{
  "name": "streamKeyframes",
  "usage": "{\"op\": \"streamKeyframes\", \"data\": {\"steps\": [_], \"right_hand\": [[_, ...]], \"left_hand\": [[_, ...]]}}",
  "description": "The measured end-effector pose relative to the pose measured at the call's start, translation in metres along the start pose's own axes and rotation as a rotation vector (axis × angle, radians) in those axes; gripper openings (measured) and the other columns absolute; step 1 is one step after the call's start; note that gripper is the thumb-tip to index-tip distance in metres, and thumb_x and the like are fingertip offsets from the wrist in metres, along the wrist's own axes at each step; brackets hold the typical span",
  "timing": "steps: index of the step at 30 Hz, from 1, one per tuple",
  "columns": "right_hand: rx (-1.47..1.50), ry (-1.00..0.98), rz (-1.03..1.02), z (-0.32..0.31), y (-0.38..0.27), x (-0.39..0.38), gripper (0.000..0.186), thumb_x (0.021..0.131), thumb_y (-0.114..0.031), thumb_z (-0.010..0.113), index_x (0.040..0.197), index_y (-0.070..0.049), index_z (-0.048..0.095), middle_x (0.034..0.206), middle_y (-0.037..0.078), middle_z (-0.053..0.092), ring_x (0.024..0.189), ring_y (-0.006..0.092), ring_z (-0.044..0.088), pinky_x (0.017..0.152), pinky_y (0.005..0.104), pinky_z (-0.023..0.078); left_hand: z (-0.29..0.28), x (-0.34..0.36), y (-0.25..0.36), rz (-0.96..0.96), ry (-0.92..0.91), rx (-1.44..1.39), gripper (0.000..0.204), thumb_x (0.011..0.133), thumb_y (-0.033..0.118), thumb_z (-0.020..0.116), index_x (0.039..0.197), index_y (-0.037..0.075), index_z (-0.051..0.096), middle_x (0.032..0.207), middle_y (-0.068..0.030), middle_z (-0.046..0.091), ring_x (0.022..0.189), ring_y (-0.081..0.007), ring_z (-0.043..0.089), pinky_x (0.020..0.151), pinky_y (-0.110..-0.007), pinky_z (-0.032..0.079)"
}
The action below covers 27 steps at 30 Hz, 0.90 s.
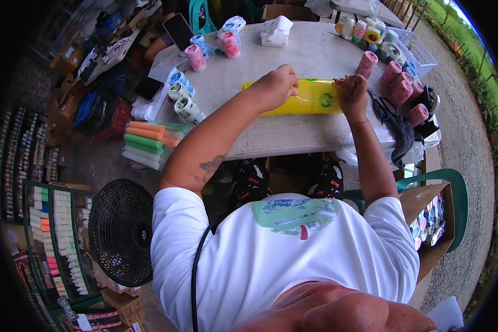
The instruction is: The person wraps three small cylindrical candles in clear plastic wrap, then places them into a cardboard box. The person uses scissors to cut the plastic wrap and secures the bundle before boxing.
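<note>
Yellow plastic bag (310, 100), lying near the front edge of the table (263, 134), is pinched at its right end by our right hand (353, 93); we cannot tell whether our left hand (279, 84) grips, so uneven pulling might tear it.

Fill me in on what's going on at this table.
A person is handling a yellow plastic packet near the table's front edge. The right hand grips its upper right corner; the left hand is over its upper edge, fingers bent. Pink cylinders are grouped to the right, and green-and-white cylinders lie to the left.
</note>
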State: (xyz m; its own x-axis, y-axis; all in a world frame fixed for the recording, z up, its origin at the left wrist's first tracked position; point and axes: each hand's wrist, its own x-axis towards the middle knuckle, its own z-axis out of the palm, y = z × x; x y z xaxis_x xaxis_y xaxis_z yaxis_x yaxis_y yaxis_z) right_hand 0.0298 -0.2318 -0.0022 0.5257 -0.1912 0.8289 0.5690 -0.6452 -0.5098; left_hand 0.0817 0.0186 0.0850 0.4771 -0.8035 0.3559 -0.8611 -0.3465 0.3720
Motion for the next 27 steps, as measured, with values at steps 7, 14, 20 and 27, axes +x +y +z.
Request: {"op": "streamKeyframes", "data": {"steps": [7, 14, 20, 27], "right_hand": [[-0.019, 0.002, 0.05, 0.0, 0.002, 0.0, 0.008, 0.099, -0.008, 0.043, 0.103, -0.003, 0.038, 0.083, 0.014, 0.059, 0.078, 0.0266, 0.069, 0.069, 0.0359, 0.053], [-0.021, -0.019, 0.021, 0.0, 0.003, 0.002, 0.009, 0.099, -0.009, 0.042, 0.104, -0.003, 0.037, 0.083, 0.014, 0.061, 0.08, 0.0268, 0.069, 0.07, 0.0358, 0.053], [-0.035, -0.037, 0.031, -0.002, -0.003, 0.006, 0.008, 0.099, -0.008, 0.041, 0.104, -0.003, 0.037, 0.084, 0.015, 0.063, 0.08, 0.0268, 0.069, 0.071, 0.0352, 0.053], [-0.052, -0.039, 0.061, -0.001, 0.004, 0.008, 0.008, 0.099, -0.008, 0.042, 0.102, -0.003, 0.038, 0.084, 0.015, 0.063, 0.08, 0.0272, 0.069, 0.07, 0.035, 0.053]], "left_hand": [[-0.011, 0.0, 0.009, -0.107, -0.043, -0.01, 0.017, 0.085, 0.012, 0.065, 0.099, 0.002, 0.064, 0.104, -0.0132, 0.062, 0.091, -0.0297, 0.062, 0.084, -0.037, 0.049], [-0.018, -0.007, 0.008, -0.059, -0.098, 0.041, 0.017, 0.086, 0.009, 0.062, 0.102, 0.001, 0.063, 0.105, -0.0128, 0.061, 0.091, -0.0315, 0.061, 0.084, -0.036, 0.049], [-0.021, -0.008, 0.002, -0.044, -0.102, 0.032, 0.017, 0.087, 0.007, 0.06, 0.102, 0.0, 0.062, 0.105, -0.0136, 0.06, 0.092, -0.0304, 0.061, 0.083, -0.036, 0.049], [-0.036, -0.011, 0.01, -0.114, -0.155, 0.032, 0.015, 0.087, 0.007, 0.061, 0.101, 0.001, 0.063, 0.112, -0.0127, 0.057, 0.095, -0.0288, 0.061, 0.084, -0.035, 0.048]]}}
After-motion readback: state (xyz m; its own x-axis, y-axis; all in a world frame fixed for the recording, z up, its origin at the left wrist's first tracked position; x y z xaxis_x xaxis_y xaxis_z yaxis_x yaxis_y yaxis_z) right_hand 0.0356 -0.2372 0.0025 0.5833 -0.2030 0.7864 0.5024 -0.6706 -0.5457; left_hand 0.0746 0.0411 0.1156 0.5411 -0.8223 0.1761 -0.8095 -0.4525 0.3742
